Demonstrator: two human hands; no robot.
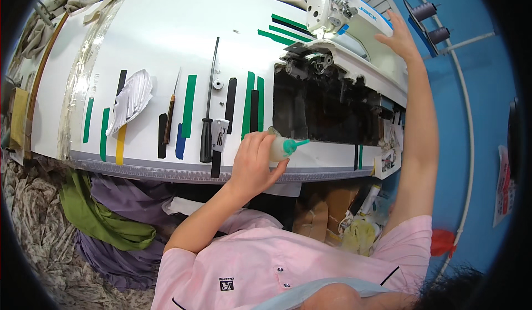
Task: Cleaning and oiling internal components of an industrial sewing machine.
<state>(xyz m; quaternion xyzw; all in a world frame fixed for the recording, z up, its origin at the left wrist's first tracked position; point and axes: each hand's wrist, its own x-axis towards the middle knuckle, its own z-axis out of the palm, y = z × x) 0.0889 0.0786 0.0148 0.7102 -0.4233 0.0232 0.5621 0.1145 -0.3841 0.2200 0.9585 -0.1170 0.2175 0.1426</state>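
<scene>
My left hand (254, 160) is closed around a translucent squeeze bottle (277, 150) with a green cap and thin nozzle. The bottle lies tilted over the table's front part, its nozzle pointing right, beside the dark cutout (327, 124) in the tabletop. A white sewing machine (368, 30) is tipped back behind that cutout, exposing its dark underside mechanism (321, 63). At the upper right, my right hand (400, 38) is raised by the machine's arm, fingers and thumb spread, holding nothing. Whether it touches the machine, I cannot tell.
On the white table (166, 16) lie a long black-handled screwdriver (206, 141), an awl-like tool (170, 110), a bobbin-like part (218, 82), folded white paper (132, 99) and several tape strips. Thread spools (424, 11) stand at the right; fabrics (105, 210) hang at the lower left.
</scene>
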